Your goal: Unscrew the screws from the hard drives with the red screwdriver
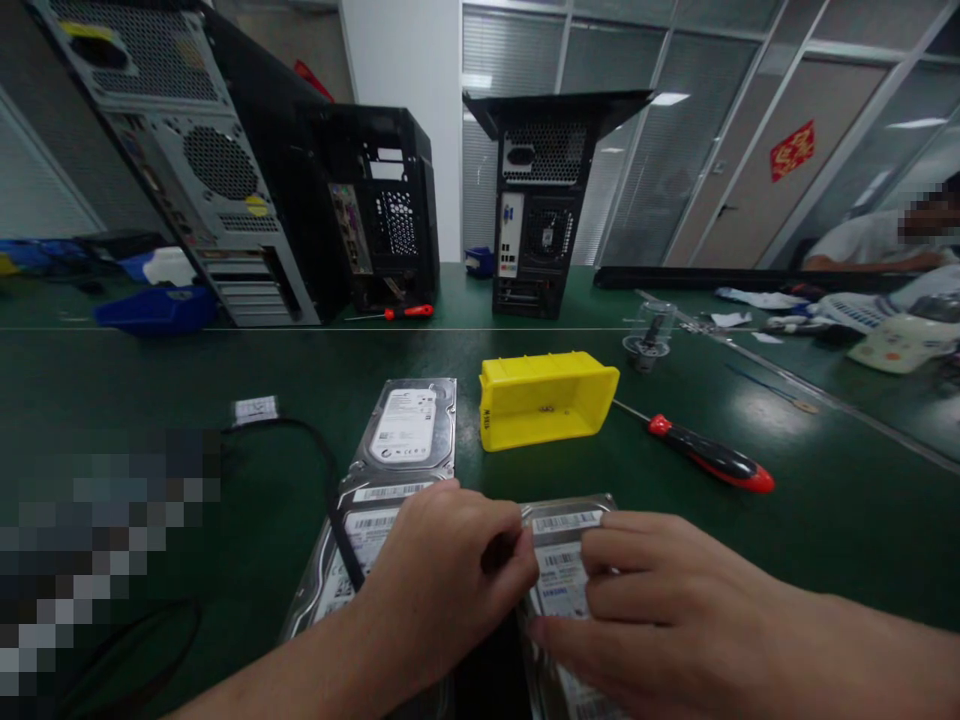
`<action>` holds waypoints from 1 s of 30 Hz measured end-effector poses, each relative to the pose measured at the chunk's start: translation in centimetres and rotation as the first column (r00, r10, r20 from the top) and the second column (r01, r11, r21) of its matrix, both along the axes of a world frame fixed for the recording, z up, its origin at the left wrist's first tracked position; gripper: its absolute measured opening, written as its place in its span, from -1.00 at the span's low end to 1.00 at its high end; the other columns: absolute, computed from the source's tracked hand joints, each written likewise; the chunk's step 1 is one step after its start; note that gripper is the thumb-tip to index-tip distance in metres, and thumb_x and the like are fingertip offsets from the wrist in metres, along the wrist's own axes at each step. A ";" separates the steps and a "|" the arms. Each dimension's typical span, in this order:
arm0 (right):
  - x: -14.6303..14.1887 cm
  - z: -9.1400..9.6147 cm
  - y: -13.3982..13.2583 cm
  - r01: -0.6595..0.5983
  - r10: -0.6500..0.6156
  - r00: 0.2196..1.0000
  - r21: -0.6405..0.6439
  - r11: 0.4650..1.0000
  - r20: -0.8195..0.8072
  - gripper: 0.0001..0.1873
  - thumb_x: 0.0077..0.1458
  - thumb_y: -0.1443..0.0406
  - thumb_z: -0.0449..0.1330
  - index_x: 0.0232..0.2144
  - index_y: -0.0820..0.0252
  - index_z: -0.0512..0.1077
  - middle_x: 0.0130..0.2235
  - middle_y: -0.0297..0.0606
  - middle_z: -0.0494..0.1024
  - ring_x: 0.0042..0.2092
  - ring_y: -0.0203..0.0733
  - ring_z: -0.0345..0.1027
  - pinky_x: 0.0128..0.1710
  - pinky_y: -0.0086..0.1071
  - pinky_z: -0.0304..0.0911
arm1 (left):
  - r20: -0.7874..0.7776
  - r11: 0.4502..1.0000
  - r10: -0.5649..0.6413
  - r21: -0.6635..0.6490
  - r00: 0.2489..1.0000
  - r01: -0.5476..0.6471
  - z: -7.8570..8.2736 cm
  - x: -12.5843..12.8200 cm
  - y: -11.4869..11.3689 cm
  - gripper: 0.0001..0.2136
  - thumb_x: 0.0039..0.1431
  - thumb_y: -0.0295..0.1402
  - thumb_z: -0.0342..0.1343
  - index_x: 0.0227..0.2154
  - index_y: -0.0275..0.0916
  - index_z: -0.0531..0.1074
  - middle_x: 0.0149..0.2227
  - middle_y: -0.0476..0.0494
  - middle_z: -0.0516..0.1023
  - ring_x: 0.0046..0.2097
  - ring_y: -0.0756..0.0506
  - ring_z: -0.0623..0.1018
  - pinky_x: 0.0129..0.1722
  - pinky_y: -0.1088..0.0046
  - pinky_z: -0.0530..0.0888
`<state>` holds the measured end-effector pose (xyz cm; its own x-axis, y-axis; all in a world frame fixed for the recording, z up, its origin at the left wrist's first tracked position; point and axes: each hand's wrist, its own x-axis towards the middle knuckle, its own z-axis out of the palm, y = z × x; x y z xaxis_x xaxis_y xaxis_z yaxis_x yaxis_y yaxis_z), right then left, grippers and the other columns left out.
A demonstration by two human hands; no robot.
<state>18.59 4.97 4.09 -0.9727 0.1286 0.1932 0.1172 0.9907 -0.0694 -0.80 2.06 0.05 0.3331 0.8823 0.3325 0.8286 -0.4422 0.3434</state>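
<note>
Near the table's front edge lies a Samsung hard drive [564,575], its labelled face up. Over its right part my right hand [660,600] is curled, thumb near the drive's left edge, covering much of the label. My left hand [465,570] is closed in a pinch beside the drive's upper left edge; whatever its fingertips hold is hidden. Under and behind my left wrist is another hard drive [371,530], partly covered. A Seagate hard drive [405,422] lies just beyond it. A black cable [330,470] runs across to my left forearm.
A yellow bin [551,400] lies on its side behind the drives, with a red-black screwdriver [709,452] to its right. Computer cases [536,200] stand along the back. A clear plastic container [651,335] is farther right. Someone in a light shirt [862,243] sits at far right.
</note>
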 end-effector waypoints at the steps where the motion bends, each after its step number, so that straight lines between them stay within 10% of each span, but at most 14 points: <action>1: 0.3 0.1 0.0 0.027 -0.027 0.999 -0.007 1.000 -0.024 -0.72 0.16 0.32 -0.07 -0.14 0.09 0.36 -0.44 -0.41 0.46 -0.33 -0.36 0.23 -0.28 -0.43 0.10 | 0.001 1.000 -0.012 -0.012 1.000 0.012 0.2 -0.1 0.0 -0.72 0.13 -0.37 -0.06 -0.69 -0.24 0.21 -0.68 0.07 0.29 -0.61 0.02 0.22 -0.52 0.44 0.06; 6: 3.1 0.5 1.5 0.290 -0.288 0.954 0.008 0.957 -0.078 -0.66 0.20 0.26 -0.17 -0.10 -0.05 0.33 -0.31 -0.40 0.48 -0.29 -0.37 0.32 -0.26 -0.42 0.24 | -0.022 0.927 -0.252 -0.291 0.967 0.235 2.8 -1.3 -0.2 -0.72 0.10 -0.24 0.07 -0.65 -0.24 0.28 -0.62 0.13 0.36 -0.57 0.06 0.31 -0.39 0.46 0.17; 13: 9.4 -2.8 7.8 0.765 -0.768 0.641 0.081 0.639 0.004 -0.37 0.01 -0.08 -0.03 0.03 0.13 0.23 -0.07 -0.10 0.32 -0.14 -0.08 0.29 -0.16 -0.07 0.32 | -0.116 0.823 -0.416 -0.469 0.902 0.320 3.7 -1.2 -1.0 -0.85 -0.13 -0.42 0.28 -0.62 -0.19 0.39 -0.52 0.11 0.44 -0.42 0.00 0.43 -0.12 0.36 0.19; 26: 11.6 -2.4 7.6 0.844 -0.894 0.448 -0.340 0.414 0.024 -0.57 0.06 0.00 -0.03 -0.12 0.10 0.25 -0.18 -0.19 0.44 -0.21 -0.20 0.38 -0.22 -0.34 0.34 | -0.174 0.914 -0.284 -0.345 0.943 0.212 2.3 0.1 -1.7 -0.90 -0.10 -0.34 0.23 -0.60 -0.19 0.43 -0.52 -0.01 0.50 -0.45 -0.11 0.46 -0.18 0.26 0.26; 30: 13.0 -1.2 8.9 0.854 -0.949 0.253 -0.417 0.312 -0.190 -0.60 0.01 -0.02 0.02 -0.22 0.12 0.29 -0.32 -0.19 0.45 -0.38 -0.26 0.35 -0.44 -0.41 0.27 | -0.271 0.920 -0.248 -0.366 0.930 0.139 2.2 0.6 -2.2 -0.88 0.03 -0.54 0.09 -0.48 -0.23 0.49 -0.44 -0.12 0.55 -0.35 -0.20 0.51 -0.20 0.22 0.30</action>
<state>31.62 13.89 2.87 -0.0486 0.9517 0.3031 0.8440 0.2014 -0.4971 -0.25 -0.14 2.27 0.5453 0.8300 -0.1172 0.8261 -0.5085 0.2428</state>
